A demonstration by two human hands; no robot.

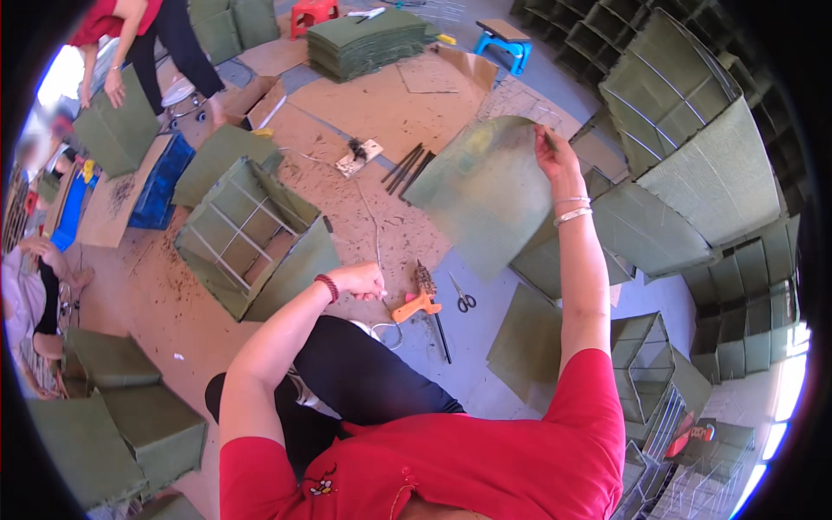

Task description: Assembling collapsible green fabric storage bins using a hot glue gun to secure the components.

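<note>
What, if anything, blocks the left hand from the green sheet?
Nothing visible blocks the straight path from the left hand up to the green sheet; the orange glue gun lies just right of it.

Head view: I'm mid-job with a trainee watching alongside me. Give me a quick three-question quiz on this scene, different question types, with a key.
1. Which of the wearer's hands is at the edge of the large green sheet beside the dark sticks?

2. True or false: in the picture, the scissors lie to the right of the orange glue gun.

3. What is on the wearer's left wrist?
A. a silver bangle
B. a red bracelet
C. a wristwatch

Key:
1. The right hand.
2. True.
3. B.
</note>
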